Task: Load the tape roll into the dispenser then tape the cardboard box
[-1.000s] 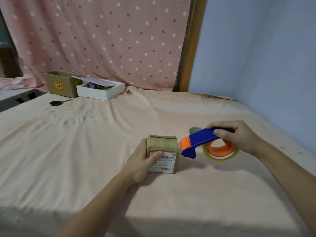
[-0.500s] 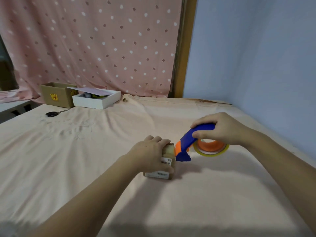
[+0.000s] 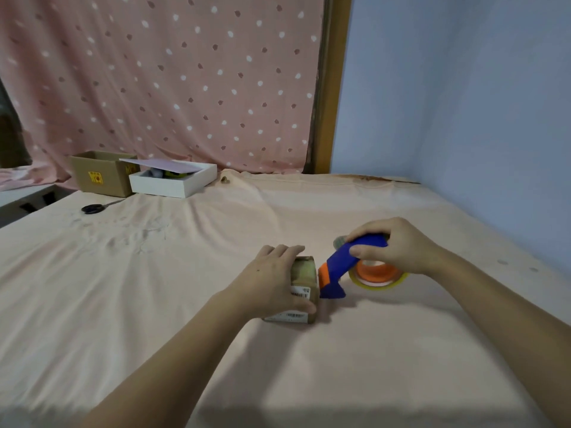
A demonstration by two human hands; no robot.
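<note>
A small cardboard box [image 3: 306, 274] with a white barcode label sits on the peach sheet in the middle. My left hand [image 3: 272, 282] lies over its top and left side, thumb on the front label, covering most of it. My right hand [image 3: 394, 247] grips the blue handle of the tape dispenser [image 3: 341, 264], whose orange and blue nose touches the box's right side. The clear tape roll [image 3: 378, 276] on its orange hub sits in the dispenser, just right of the nose.
At the back left stand an open brown cardboard box [image 3: 99, 176] and a white box [image 3: 173, 182] with a loose lid. Black-handled scissors [image 3: 94, 208] lie in front of them. A blue wall [image 3: 479, 103] borders the right side.
My left hand has moved from the box's front-left corner up over its top. The dispenser has tilted nose-down against the box's right side. The view has shifted slightly.
</note>
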